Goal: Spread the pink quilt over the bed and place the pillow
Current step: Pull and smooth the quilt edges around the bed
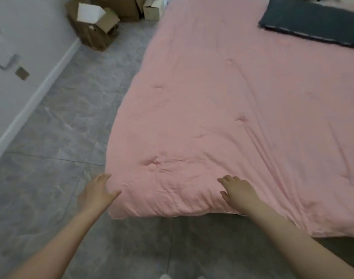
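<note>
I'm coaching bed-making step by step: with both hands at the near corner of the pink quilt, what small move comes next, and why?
Probably smooth the near corner outward: the pink quilt is spread and the pillow lies at the far end, but wrinkles bunch between the left hand and right hand, both open.

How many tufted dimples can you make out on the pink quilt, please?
4 on the pink quilt: one near the left hand at the foot corner, one mid-left edge, one centre, one farther up. Blur may hide more.
</note>
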The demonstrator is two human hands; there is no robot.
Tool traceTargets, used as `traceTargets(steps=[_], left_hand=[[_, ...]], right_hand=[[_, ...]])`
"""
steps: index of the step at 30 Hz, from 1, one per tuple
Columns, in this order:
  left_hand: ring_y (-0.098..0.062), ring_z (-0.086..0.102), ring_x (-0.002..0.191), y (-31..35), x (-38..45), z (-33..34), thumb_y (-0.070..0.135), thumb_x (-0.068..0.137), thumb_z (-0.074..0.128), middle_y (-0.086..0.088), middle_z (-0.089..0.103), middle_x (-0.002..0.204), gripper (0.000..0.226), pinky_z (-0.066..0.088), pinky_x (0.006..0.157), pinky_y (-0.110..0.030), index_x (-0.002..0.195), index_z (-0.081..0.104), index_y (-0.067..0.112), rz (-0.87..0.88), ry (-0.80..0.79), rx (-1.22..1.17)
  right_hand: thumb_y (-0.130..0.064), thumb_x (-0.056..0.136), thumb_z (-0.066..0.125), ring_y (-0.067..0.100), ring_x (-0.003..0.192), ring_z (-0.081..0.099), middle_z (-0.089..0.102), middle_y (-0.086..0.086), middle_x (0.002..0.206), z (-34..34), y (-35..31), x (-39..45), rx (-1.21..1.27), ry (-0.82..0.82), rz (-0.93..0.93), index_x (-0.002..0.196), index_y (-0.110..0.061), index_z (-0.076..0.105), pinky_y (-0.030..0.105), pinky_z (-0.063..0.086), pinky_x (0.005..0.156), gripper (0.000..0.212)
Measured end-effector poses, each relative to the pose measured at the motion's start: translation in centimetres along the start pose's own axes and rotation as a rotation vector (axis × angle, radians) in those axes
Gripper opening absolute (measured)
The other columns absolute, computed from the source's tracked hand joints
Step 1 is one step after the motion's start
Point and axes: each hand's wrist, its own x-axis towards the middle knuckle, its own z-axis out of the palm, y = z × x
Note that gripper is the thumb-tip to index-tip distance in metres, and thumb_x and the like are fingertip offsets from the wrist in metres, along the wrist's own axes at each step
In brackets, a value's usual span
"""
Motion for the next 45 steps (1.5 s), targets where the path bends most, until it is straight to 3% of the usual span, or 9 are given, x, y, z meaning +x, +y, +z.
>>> traceTargets(steps=[10, 14, 17, 20, 25, 29, 35, 39, 45], left_hand=[[-0.042, 0.042, 0.126, -6.9, 6.9, 11.0, 0.039, 0.04, 0.091, -0.024, 0.044, 0.137, 0.107, 0.038, 0.101, -0.053, 0.132, 0.047, 0.006, 0.131, -0.228, 0.196], [-0.053, 0.049, 0.108, -11.6, 9.6, 14.5, 0.062, 0.029, 0.075, -0.027, 0.039, 0.136, 0.119, 0.047, 0.077, -0.062, 0.133, 0.041, 0.013, 0.277, -0.332, 0.319], [-0.051, 0.039, 0.123, -11.8, 10.1, 15.8, 0.072, 0.029, 0.06, -0.024, 0.013, 0.151, 0.131, 0.043, 0.09, -0.06, 0.144, 0.023, 0.022, 0.184, -0.277, 0.096], [-0.045, 0.031, 0.131, -11.2, 10.5, 16.9, 0.048, 0.039, 0.073, -0.026, 0.01, 0.151, 0.135, 0.037, 0.099, -0.053, 0.148, -0.003, 0.025, -0.011, -0.29, -0.209], [-0.05, 0.05, 0.107, -12.4, 10.4, 18.6, 0.023, 0.074, 0.071, -0.034, 0.032, 0.134, 0.108, 0.043, 0.082, -0.045, 0.147, -0.007, 0.034, 0.013, -0.278, -0.169], [-0.049, 0.051, 0.107, -14.3, 10.9, 17.5, 0.008, 0.078, 0.063, -0.028, 0.037, 0.137, 0.089, 0.044, 0.08, -0.045, 0.148, 0.013, 0.03, 0.172, -0.315, -0.122], [-0.047, 0.058, 0.096, -22.4, 15.6, 11.1, 0.021, 0.074, 0.062, -0.026, 0.057, 0.113, 0.066, 0.047, 0.079, -0.05, 0.136, 0.043, 0.034, 0.186, -0.348, 0.132], [-0.041, 0.06, 0.099, -26.9, 18.5, 13.4, 0.049, 0.055, 0.064, -0.019, 0.059, 0.114, 0.083, 0.05, 0.083, -0.05, 0.133, 0.038, 0.042, 0.22, -0.394, 0.299], [-0.044, 0.039, 0.122, -15.7, 13.1, 13.5, 0.034, 0.059, 0.067, -0.025, 0.037, 0.14, 0.082, 0.035, 0.096, -0.051, 0.133, 0.04, 0.013, 0.716, 0.029, 0.282]], right_hand=[[-0.037, 0.091, 0.047, 0.028, 0.131, 0.038, 0.021, 0.006, 0.155, 8.3, -7.5, 4.3, 0.167, -0.017, 0.089, 0.148, -0.024, 0.013, 0.04, 0.039, 0.1, 0.067], [-0.046, 0.083, 0.058, 0.031, 0.137, 0.027, 0.008, 0.008, 0.157, 10.0, -11.4, 8.9, 0.246, -0.03, 0.133, 0.148, -0.025, 0.002, 0.046, 0.034, 0.108, 0.088], [-0.057, 0.072, 0.063, 0.038, 0.142, 0.009, 0.002, 0.009, 0.156, 12.0, -14.6, 12.4, 0.248, -0.094, 0.22, 0.147, -0.027, 0.001, 0.059, 0.02, 0.11, 0.101], [-0.051, 0.076, 0.062, 0.044, 0.141, 0.01, 0.007, 0.014, 0.156, 14.3, -17.9, 15.3, 0.228, -0.145, 0.379, 0.146, -0.025, 0.012, 0.06, 0.021, 0.108, 0.09], [-0.011, 0.068, 0.045, 0.042, 0.079, 0.066, 0.069, 0.019, 0.099, 16.1, -19.5, 17.5, -0.006, 0.01, 0.429, 0.09, -0.011, 0.072, 0.04, 0.055, 0.057, 0.035], [-0.013, 0.061, 0.035, 0.025, 0.046, 0.06, 0.067, 0.006, 0.066, 15.4, -21.2, 16.1, -0.021, 0.236, 0.309, 0.061, -0.013, 0.066, 0.022, 0.036, 0.031, 0.031], [-0.013, 0.052, 0.037, 0.013, 0.031, 0.051, 0.05, -0.002, 0.036, 10.2, -29.3, 14.9, -0.029, 0.272, 0.1, 0.04, -0.014, 0.058, 0.012, 0.031, 0.032, 0.024], [-0.012, 0.086, 0.05, 0.03, 0.091, 0.066, 0.07, 0.013, 0.098, 10.1, -29.3, 15.6, 0.059, 0.025, 0.009, 0.097, -0.009, 0.07, 0.032, 0.05, 0.074, 0.022], [-0.046, 0.084, 0.052, 0.033, 0.142, 0.012, 0.008, 0.01, 0.156, 13.5, -25.3, 13.4, 0.17, 0.052, 0.205, 0.143, -0.02, 0.021, 0.059, 0.022, 0.106, 0.072]])
